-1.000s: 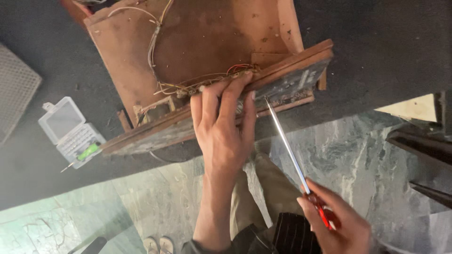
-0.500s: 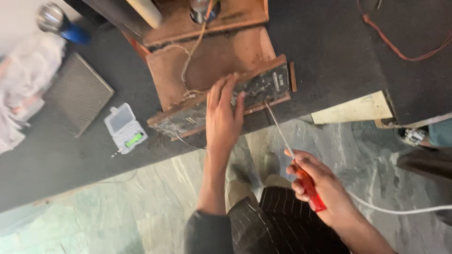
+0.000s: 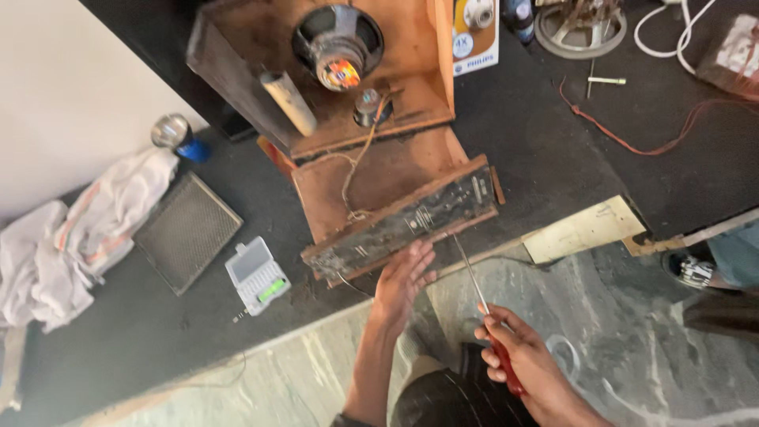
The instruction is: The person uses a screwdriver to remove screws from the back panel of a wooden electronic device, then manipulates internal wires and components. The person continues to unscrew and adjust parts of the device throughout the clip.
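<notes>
While the left hand [image 3: 402, 278] rests flat with fingers spread just below the dark front panel [image 3: 405, 225] at the bench edge, the right hand [image 3: 528, 365] grips a red-handled screwdriver [image 3: 482, 307], tip at the panel. Wooden cabinet [image 3: 332, 71] already lies open; panel remains attached.

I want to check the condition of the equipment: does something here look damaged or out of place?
Yes. The wooden speaker cabinet lies open, and its worn control panel hangs out at the front on loose wires. The panel sits askew at the table edge.
</notes>
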